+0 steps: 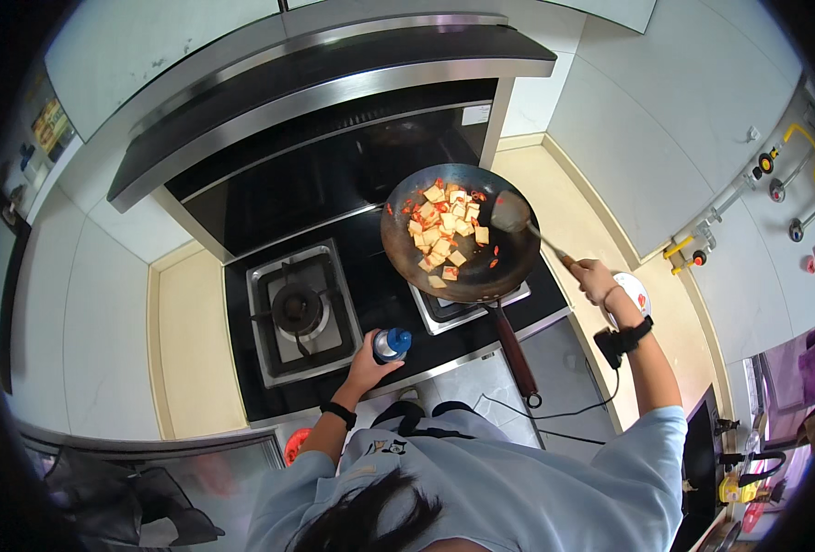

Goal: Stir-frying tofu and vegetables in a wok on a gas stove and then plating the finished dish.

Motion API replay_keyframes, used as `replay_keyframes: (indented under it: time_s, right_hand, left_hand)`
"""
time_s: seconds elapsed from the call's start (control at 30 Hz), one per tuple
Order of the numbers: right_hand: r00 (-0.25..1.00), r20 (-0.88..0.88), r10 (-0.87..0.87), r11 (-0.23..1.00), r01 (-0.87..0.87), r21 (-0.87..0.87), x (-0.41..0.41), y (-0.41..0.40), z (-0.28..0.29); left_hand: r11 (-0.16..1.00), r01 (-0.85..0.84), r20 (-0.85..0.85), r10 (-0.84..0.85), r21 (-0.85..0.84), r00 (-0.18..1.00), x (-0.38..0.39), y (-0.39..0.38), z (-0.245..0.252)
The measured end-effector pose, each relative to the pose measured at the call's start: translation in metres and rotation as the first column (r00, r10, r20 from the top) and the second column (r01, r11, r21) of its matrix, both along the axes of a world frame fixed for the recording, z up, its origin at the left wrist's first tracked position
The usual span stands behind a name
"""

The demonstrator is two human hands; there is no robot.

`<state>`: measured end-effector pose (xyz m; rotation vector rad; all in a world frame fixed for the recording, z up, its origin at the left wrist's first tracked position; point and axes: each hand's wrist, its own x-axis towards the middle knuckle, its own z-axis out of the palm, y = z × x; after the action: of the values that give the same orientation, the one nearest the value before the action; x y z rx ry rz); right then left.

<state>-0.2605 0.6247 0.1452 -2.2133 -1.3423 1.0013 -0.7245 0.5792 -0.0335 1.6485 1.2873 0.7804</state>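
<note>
My left hand [367, 368] is closed around a bottle with a blue cap [392, 343], above the front of the black gas hob [373, 276]. With my right hand [592, 281] I grip the handle of a wok spatula [511, 212], whose blade rests against the right inner side of a dark wok [511, 265]. Pale tofu pieces [443, 224] and red chilli slices [476, 196] lie mostly toward the left and middle of that wok. It stands on the right burner, its wooden handle [515, 355] pointing toward me. The bottle's label is hidden by my fingers.
To the left is a second burner [297, 309] with its pan support. A range hood [338, 90] overhangs the back. Beside my right wrist, a white plate [632, 293] with red bits sits on the counter [552, 186]. A cable [573, 414] hangs from my right wrist device.
</note>
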Motion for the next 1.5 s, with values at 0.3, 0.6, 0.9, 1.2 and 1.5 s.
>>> replay_keyframes:
  time_s: [0.3,0.6,0.9,1.2,1.5]
  right_hand:
    - [0.710,-0.703,-0.045,0.971,-0.134,-0.198,-0.090,0.047,-0.030]
    - [0.643,0.651,0.403,0.749,-0.641,0.170,-0.079,-0.029,0.002]
    - [0.505,0.817,0.279,0.778,-0.617,0.116,-0.072,-0.104,0.125]
    - [0.515,0.776,0.364,0.777,-0.628,0.053,-0.125,-0.059,0.032]
    - [0.940,0.164,0.300,0.859,-0.341,0.382,-0.043,0.014,0.021]
  left_hand:
    - [1.000,-0.017,-0.012,0.017,-0.003,1.000,0.004,-0.003,0.006]
    - [1.000,-0.016,-0.010,0.016,-0.025,1.000,0.002,0.000,0.006]
    - [0.999,-0.032,-0.057,0.032,-0.006,0.998,0.002,-0.002,0.004]
    - [0.999,-0.038,-0.031,0.038,-0.021,0.999,0.007,-0.003,0.016]
    - [1.000,-0.024,-0.038,0.024,-0.002,0.999,0.000,-0.003,0.006]
